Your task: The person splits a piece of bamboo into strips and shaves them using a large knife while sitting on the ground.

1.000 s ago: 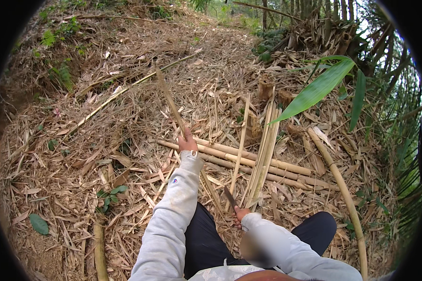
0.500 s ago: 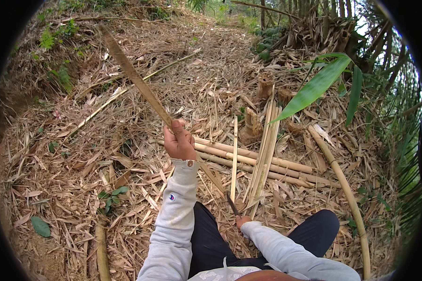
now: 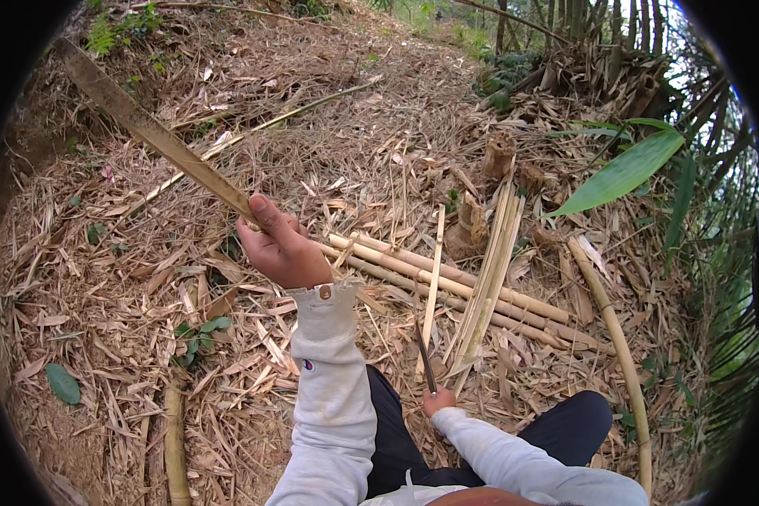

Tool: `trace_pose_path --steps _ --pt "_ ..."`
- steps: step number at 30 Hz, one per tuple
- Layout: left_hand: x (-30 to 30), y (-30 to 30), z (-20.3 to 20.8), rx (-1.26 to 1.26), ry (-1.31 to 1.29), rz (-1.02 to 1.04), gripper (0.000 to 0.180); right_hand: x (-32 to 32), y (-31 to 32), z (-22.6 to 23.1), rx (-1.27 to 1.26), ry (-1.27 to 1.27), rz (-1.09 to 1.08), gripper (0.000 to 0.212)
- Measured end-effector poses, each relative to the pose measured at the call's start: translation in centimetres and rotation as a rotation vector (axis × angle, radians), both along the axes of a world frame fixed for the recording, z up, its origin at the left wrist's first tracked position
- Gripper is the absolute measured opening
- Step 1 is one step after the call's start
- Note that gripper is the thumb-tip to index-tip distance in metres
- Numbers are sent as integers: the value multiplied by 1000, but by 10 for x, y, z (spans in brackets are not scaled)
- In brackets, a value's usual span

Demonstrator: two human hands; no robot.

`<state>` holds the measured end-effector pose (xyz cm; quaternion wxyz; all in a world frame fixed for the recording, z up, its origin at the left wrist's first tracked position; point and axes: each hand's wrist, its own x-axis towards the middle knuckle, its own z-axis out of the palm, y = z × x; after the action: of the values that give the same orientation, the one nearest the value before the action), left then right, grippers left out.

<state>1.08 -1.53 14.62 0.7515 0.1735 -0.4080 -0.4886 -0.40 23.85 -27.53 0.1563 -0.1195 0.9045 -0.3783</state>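
Note:
A long, flat split-bamboo strip (image 3: 156, 139) slants up to the far left, its near end gripped between the thumb and fingers of my left hand (image 3: 288, 251). My right hand (image 3: 438, 401) is low, near my knees, closed round a knife whose dark, narrow blade (image 3: 426, 358) points away from me. Just beyond the knife lies a single pale bamboo strip (image 3: 434, 282). To its right rests a bundle of split bamboo strips (image 3: 491, 270), laid across several bamboo poles (image 3: 535, 305). The knife's handle is mostly hidden in my hand.
Cut bamboo stumps (image 3: 470, 226) stand behind the bundle. A curved bamboo pole (image 3: 613, 325) lies on the right and another pole (image 3: 175, 447) at lower left. A green leaf (image 3: 624, 177) hangs at upper right. Dry leaf litter (image 3: 244, 379) covers the sloping ground.
My left hand has moved left and slightly nearer, tilting the bamboo strip further toward the left. The knife blade has turned to point more directly away from me.

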Motion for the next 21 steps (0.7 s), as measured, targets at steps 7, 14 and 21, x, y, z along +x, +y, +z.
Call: trace_pose_path --steps 7,14,21 --pt "0 -24 -16 203 115 35 45 39 -19 17 92 -24 375 26" --pt "-15 -39 -27 418 146 -32 52 33 22 -175 -47 -81 445 23" --pt "-14 -79 -57 418 107 129 47 -67 -55 -54 12 214 112 20"
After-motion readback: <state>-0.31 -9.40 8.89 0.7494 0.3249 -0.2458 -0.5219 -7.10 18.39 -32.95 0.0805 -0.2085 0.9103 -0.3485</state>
